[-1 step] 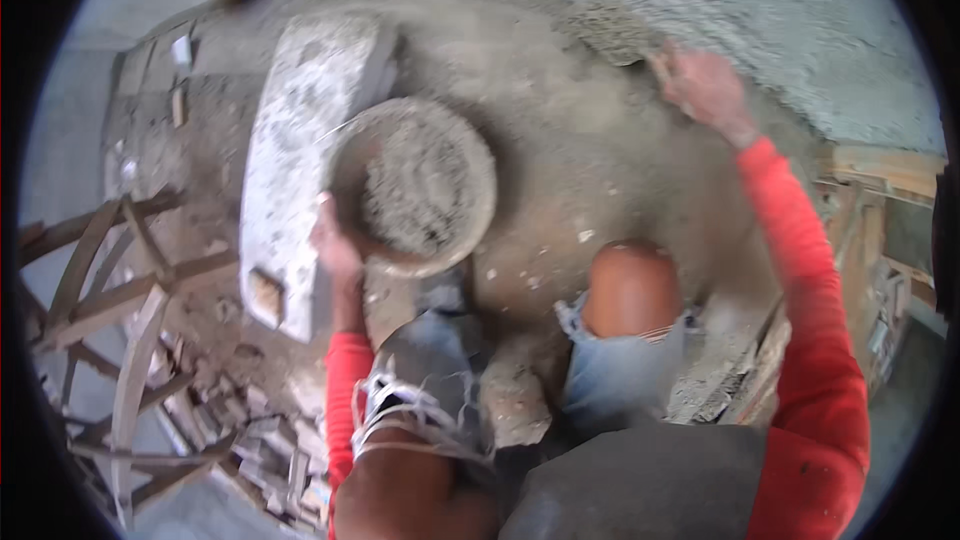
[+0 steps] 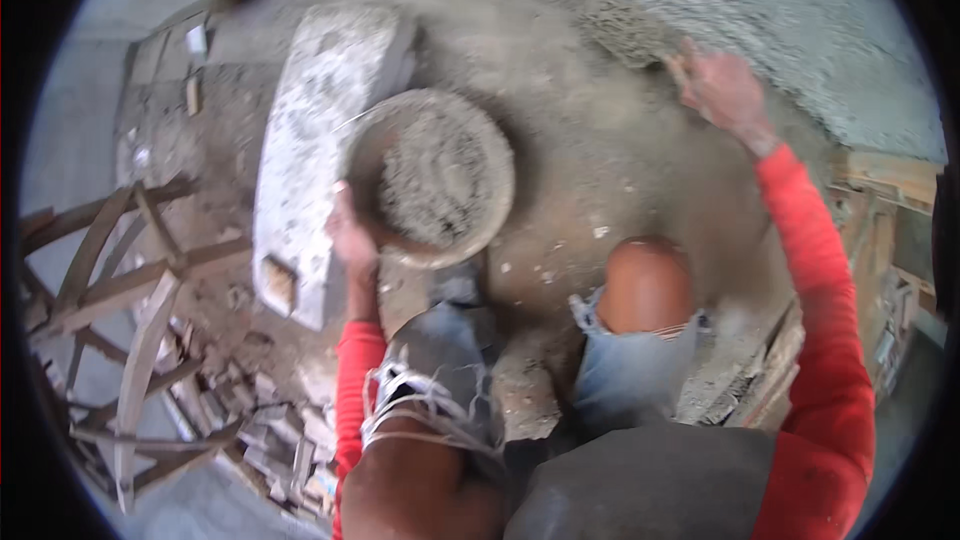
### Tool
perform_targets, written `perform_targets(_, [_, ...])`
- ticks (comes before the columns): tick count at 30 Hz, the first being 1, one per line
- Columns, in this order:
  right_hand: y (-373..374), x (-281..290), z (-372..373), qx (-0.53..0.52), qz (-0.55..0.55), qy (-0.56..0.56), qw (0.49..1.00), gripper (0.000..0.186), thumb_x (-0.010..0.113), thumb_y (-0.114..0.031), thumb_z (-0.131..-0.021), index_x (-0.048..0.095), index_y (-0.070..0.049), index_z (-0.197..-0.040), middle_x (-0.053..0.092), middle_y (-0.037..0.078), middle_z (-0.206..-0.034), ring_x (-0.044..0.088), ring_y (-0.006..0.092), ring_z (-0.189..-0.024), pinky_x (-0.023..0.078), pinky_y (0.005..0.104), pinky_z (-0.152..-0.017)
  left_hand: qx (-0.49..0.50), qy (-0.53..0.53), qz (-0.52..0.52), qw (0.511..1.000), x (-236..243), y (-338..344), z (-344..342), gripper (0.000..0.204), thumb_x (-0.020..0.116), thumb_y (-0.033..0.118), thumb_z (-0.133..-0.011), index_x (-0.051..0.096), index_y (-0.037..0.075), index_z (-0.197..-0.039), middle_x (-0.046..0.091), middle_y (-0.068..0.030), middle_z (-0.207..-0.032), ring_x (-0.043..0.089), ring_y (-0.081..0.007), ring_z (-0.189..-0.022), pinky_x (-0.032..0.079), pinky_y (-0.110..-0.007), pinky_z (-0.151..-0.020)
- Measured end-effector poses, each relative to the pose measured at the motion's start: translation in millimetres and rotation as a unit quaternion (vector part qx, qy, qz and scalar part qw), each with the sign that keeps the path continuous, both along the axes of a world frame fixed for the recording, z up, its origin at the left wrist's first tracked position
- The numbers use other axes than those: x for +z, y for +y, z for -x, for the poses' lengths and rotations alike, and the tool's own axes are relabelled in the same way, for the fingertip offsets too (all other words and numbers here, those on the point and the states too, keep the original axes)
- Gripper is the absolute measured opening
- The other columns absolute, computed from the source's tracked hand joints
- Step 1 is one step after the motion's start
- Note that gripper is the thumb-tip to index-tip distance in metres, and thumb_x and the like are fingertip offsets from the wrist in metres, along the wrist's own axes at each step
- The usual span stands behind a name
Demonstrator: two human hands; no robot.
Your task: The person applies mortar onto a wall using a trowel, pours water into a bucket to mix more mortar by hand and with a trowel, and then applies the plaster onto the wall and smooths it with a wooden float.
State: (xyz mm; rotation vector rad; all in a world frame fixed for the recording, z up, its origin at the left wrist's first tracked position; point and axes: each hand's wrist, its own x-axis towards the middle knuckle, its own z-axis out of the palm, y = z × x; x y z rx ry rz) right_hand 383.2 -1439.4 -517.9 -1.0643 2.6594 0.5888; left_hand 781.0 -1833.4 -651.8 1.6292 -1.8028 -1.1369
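head view shows the left hand [image 2: 354, 235] at the mortar bucket [image 2: 367, 165]'s left rim, seemingly steadying it, grip unclear, while beyond the bucket's right side the right hand [image 2: 722, 90] clasps a laden trowel [image 2: 622, 32] by the wall [image 2: 760, 0].

A rough grey wall [image 2: 780, 20] runs along the far edge of the dusty brown floor [image 2: 570, 140]. Crossed wooden timbers [image 2: 148, 345] stand at the floor's left edge, with what looks like rubble [image 2: 275, 430] at its near-left corner.
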Motion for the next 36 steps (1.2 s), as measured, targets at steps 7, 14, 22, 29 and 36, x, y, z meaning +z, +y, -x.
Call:
perform_targets(7, [-42.3,28.7,-77.9,0.418,0.337,0.001,0.844,0.034,0.062,-0.038,-0.109,0.074,-0.010,-0.126,0.073,0.009,-0.100,0.071,0.0229,-0.081,0.055,0.0392,-0.068,-0.074,0.222,-0.054,0.971,-2.5,-1.2,-3.5,0.045,0.062,0.036,-0.116,0.074,0.005,-0.086,0.055,0.0103,-0.081,0.040,-0.0037,-0.076,0.033,-0.026,-0.066])
perform_targets(14, [-133.4,-8.7,-145.9,-0.170,0.244,-0.713,0.635,0.039,0.065,-0.038,-0.112,0.076,-0.001,-0.111,0.061,0.003,-0.066,0.055,0.0093,-0.049,0.043,0.0299,-0.045,-0.092,0.204,-0.037,0.974,-6.1,-5.9,-9.1,0.043,0.062,0.037,-0.115,0.076,0.002,-0.094,0.056,0.0095,-0.084,0.042,-0.0032,-0.078,0.035,-0.024,-0.069])
perform_targets(22, [-73.3,3.3,-118.2,-0.143,0.278,-0.763,0.565,0.039,0.076,-0.038,-0.105,0.078,-0.001,-0.117,0.066,0.005,-0.068,0.056,0.0083,-0.049,0.043,0.0268,-0.045,-0.095,0.178,-0.042,0.979,2.3,-0.7,-5.0,0.055,0.058,0.046,-0.115,0.080,-0.004,-0.111,0.070,0.0006,-0.088,0.057,-0.0111,-0.079,0.047,-0.032,-0.072])
perform_targets(29, [80.2,-79.4,-109.0,-0.181,0.387,-0.482,0.765,0.043,0.071,-0.039,-0.103,0.074,-0.010,-0.134,0.074,0.010,-0.089,0.071,0.0203,-0.073,0.059,0.0355,-0.069,-0.058,0.221,-0.087,0.970,20.8,13.8,10.6,0.048,0.061,0.048,-0.113,0.077,0.003,-0.107,0.070,-0.0027,-0.085,0.060,-0.0125,-0.067,0.048,-0.028,-0.060])
perform_targets(36, [155.3,-120.8,-34.4,-0.084,0.104,-0.139,0.981,0.042,0.064,-0.037,-0.099,0.074,-0.011,-0.131,0.073,0.020,-0.130,0.069,0.0437,-0.116,0.058,0.0554,-0.100,-0.058,0.184,-0.098,0.976,-2.7,-8.2,-9.5,0.049,0.060,0.045,-0.114,0.071,0.002,-0.134,0.076,-0.0109,-0.112,0.072,-0.0196,-0.083,0.062,-0.033,-0.068])
